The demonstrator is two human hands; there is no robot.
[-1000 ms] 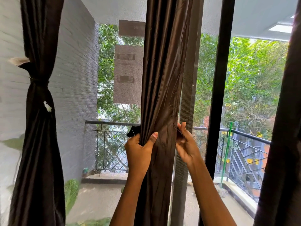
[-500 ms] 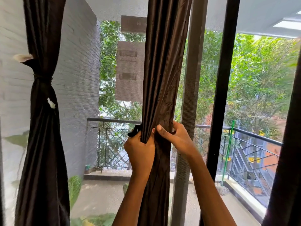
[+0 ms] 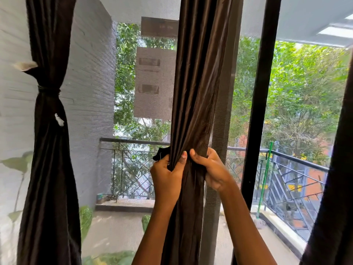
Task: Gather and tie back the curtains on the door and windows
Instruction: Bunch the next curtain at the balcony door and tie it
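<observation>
A dark brown middle curtain (image 3: 198, 83) hangs in a bunched column straight ahead. My left hand (image 3: 168, 176) grips its left side, thumb pressed on the front folds, and a black tie strip (image 3: 161, 153) sticks out above the knuckles. My right hand (image 3: 212, 169) curls round the curtain's right side at the same height, fingers hooked into the fabric. At the far left hangs another brown curtain (image 3: 49, 159), cinched by a tie (image 3: 48, 89) at its waist. A third curtain (image 3: 336, 188) fills the right edge.
A black door frame post (image 3: 261, 104) stands right of the middle curtain, with a mesh screen panel (image 3: 221, 111) behind it. Beyond the glass lie a balcony railing (image 3: 133, 142), a grey brick wall (image 3: 89, 92) and trees.
My right hand came round from behind the curtain to its front and now clamps the fabric beside my left hand. The view shifted slightly.
</observation>
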